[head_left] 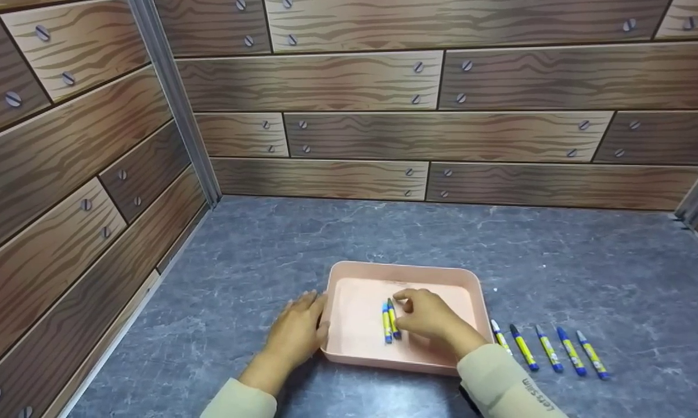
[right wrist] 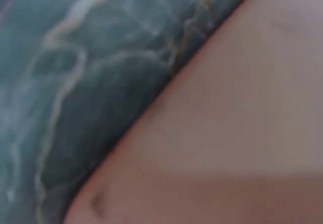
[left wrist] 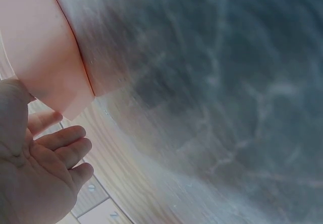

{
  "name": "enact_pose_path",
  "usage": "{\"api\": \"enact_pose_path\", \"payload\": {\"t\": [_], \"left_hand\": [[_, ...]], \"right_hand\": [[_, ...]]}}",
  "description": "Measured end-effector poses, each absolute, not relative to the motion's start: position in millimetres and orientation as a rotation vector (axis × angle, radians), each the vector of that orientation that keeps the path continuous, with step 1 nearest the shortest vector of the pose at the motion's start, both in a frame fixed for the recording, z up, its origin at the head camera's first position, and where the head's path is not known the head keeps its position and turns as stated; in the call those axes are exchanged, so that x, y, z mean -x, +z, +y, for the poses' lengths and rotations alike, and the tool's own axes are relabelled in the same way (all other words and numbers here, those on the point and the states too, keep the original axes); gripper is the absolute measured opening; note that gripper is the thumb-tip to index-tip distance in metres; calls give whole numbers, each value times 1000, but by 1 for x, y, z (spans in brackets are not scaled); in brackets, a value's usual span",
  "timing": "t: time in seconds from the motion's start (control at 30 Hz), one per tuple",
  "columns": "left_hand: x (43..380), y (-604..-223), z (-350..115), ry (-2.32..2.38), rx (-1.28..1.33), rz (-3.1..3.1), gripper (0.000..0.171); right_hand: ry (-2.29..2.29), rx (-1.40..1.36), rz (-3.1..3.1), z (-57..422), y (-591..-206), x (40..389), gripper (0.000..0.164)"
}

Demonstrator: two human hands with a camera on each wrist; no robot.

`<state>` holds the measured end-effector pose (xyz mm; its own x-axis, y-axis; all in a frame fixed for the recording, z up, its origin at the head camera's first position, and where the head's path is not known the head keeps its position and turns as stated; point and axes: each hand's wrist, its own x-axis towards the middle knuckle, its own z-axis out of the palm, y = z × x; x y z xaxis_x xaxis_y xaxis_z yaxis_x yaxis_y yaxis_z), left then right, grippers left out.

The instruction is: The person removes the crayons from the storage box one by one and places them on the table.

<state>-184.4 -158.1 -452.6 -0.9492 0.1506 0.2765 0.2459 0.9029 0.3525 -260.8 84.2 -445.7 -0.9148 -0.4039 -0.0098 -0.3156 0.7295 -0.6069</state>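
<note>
A shallow pink tray [head_left: 355,278] sits on the dark marbled tabletop. Two crayons with yellow and blue wrappers, a light blue crayon [head_left: 386,325] and a dark-tipped crayon [head_left: 393,323], lie side by side inside it. My right hand [head_left: 433,316] is over the tray, its thumb and forefinger bent but apart, beside the dark-tipped crayon. Against the tray's left wall rests my left hand [head_left: 297,328], fingers relaxed along the outside. In the left wrist view, the left hand [left wrist: 45,168] is by a tray corner [left wrist: 65,93]. The right wrist view shows the tray wall [right wrist: 227,113] but no fingers.
Right of the tray, several crayons lie in a slanted row on the tabletop: a white one [head_left: 500,337], a black one [head_left: 524,348], a grey one [head_left: 549,349], a blue one [head_left: 572,352] and others. Wood-patterned panels [head_left: 349,133] enclose the back and left.
</note>
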Motion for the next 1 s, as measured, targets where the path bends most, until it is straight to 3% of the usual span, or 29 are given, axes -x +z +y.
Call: {"api": "enact_pose_path", "payload": {"t": [1.0], "left_hand": [[184,-452,-158,-561,294,-2826,48]], "right_hand": [[-1087,484,2737,86,-440,253,47]]}}
